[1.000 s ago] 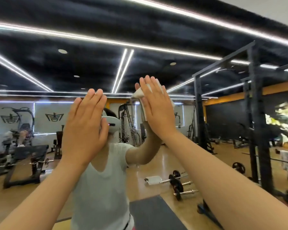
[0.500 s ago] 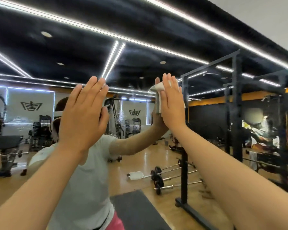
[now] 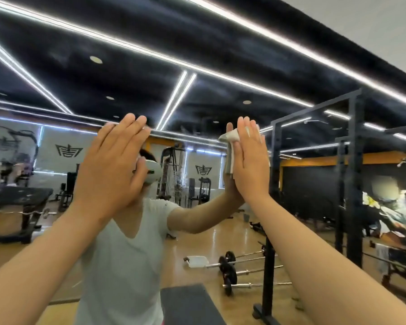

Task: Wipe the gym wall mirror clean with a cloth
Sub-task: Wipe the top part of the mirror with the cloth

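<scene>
— Pressing on the glass with which hand?
— The right hand (image 3: 251,165), fingers straight and close together, presses a pale cloth (image 3: 229,139) flat against the mirror (image 3: 197,127); a fold of it sticks out on the thumb side.
— And the left hand (image 3: 110,165)?
— Raised beside it, well apart, at about the same height, also flat with straight fingers and holding nothing. Whether its palm touches the glass I cannot tell.
— What does the reflection show?
— A person (image 3: 127,266) in a white shirt with both arms up, then barbells (image 3: 230,268) lying on the wooden floor (image 3: 232,235), a black rack (image 3: 354,184) to the right, and farthest off, white light strips (image 3: 174,102) across a dark ceiling (image 3: 127,73)
</scene>
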Demonstrator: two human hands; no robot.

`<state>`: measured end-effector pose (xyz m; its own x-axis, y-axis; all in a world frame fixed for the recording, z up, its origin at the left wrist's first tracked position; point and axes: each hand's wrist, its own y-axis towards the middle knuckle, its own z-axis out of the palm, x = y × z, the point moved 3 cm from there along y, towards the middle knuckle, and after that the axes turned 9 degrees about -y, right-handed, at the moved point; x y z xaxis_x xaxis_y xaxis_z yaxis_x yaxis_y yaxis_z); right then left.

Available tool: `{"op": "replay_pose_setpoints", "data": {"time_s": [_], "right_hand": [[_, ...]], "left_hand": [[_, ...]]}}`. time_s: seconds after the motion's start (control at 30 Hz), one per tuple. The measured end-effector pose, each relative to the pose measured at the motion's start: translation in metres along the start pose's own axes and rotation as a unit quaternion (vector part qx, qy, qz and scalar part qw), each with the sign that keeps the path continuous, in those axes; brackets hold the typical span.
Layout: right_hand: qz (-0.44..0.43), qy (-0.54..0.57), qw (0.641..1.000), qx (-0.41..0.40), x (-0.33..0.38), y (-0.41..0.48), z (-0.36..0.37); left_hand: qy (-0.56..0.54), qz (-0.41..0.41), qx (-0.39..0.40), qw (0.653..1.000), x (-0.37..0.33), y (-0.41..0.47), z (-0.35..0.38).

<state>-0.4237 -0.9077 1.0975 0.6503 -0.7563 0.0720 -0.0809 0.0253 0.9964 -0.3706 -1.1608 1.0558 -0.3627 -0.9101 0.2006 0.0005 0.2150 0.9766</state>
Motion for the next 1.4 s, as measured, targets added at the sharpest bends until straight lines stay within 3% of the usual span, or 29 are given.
{"op": "replay_pose_setpoints", "data": {"time_s": [0.03,0.17,0.47,0.97,1.4], "right_hand": [[-0.028,-0.049,0.998,-0.035,-0.014,-0.001,-0.002],[-0.047,-0.051,0.997,-0.018,-0.019,-0.006,-0.003],[-0.079,-0.136,0.987,-0.020,-0.089,0.006,-0.025],[-0.066,-0.172,0.983,-0.003,-0.210,0.014,-0.099],[-0.079,-0.163,0.983,-0.013,-0.282,0.014,-0.135]], "left_hand": [[0.016,-0.006,0.001,1.000,-0.003,0.001,0.000],[0.049,-0.069,-0.009,0.996,-0.033,0.008,0.008],[-0.013,0.006,-0.016,1.000,-0.136,0.056,0.074],[0.019,0.078,0.017,0.997,-0.272,0.099,0.174],[0.005,0.044,0.045,0.998,-0.340,0.101,0.236]]}}
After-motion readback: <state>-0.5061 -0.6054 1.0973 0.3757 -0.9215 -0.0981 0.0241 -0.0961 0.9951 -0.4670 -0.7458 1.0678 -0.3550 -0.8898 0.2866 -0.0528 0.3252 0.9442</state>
